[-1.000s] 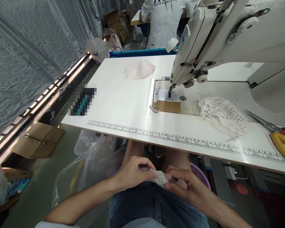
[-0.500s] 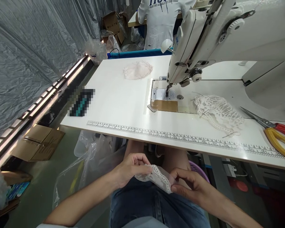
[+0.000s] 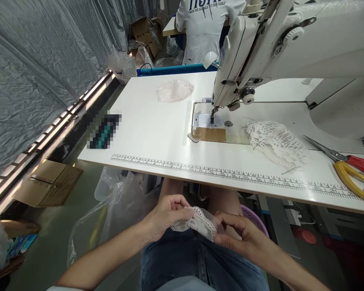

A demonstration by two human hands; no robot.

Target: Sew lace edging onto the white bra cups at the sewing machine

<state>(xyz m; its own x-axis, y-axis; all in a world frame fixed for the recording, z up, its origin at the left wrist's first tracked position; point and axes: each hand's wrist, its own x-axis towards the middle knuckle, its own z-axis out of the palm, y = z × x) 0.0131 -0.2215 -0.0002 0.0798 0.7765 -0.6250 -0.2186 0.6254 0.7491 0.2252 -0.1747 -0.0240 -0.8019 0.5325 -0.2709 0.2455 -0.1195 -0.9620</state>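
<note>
a small white piece of scalloped lace with a sheer, pale backing [image 3: 203,224] is held above a pair of blue denim shorts [image 3: 176,258], below the near edge of a white tabletop printed with a black ruler scale [image 3: 145,125]. its left part is pinched between the thumb and forefinger of the left hand [image 3: 173,214], the other fingers being curled in behind. its right end is nipped between the thumb and forefinger of the right hand [image 3: 242,232] (how the rest of those fingers are set cannot be told, as they are mostly hidden).

on the tabletop, a white metal sewing machine [image 3: 233,56] is set to the right. to the right of its needle, a second piece of white openwork lace [image 3: 276,141] is laid, and near that, steel-bladed scissors with red and yellow handles [image 3: 339,157] are placed. a thin, roundish piece of pale pink fabric [image 3: 176,90] is spread near the far edge. beyond the table, a person in a white printed shirt [image 3: 202,40] is seen from behind. beneath it, a purple plastic basket [image 3: 256,218] is partly covered by the right hand.
</note>
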